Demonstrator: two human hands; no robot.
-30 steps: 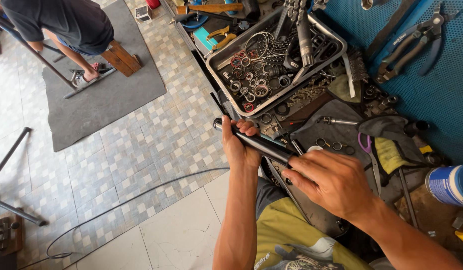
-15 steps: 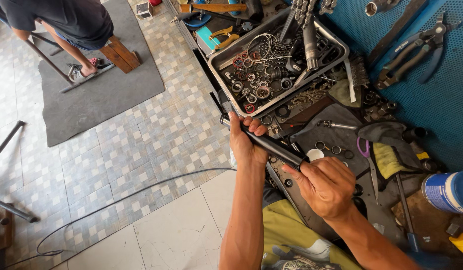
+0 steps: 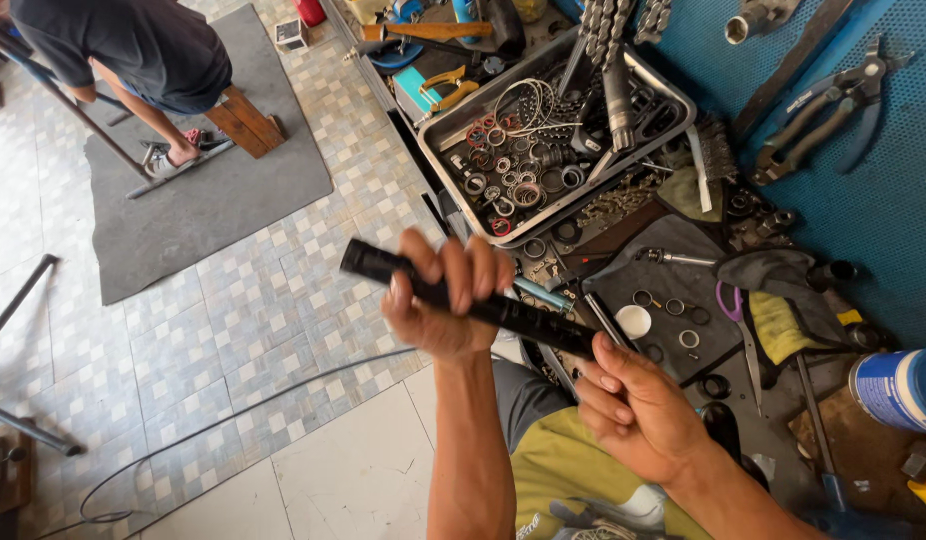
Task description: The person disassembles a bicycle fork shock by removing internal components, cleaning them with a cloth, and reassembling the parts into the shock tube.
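Left hand (image 3: 445,300) fingers curled tight round black tube (image 3: 463,298), held level above tiled floor (image 3: 233,320). Right hand (image 3: 638,410) grips its other end, fingers closed. Metal tray (image 3: 453,175) of rings beyond.

blue labelled can (image 3: 901,388), far right

My left hand (image 3: 448,300) and right hand (image 3: 633,410) are sharing a tube (image 3: 463,298) at frame centre; the parts tray (image 3: 673,95) is sitting upper right, another person (image 3: 133,50) crouching upper left.
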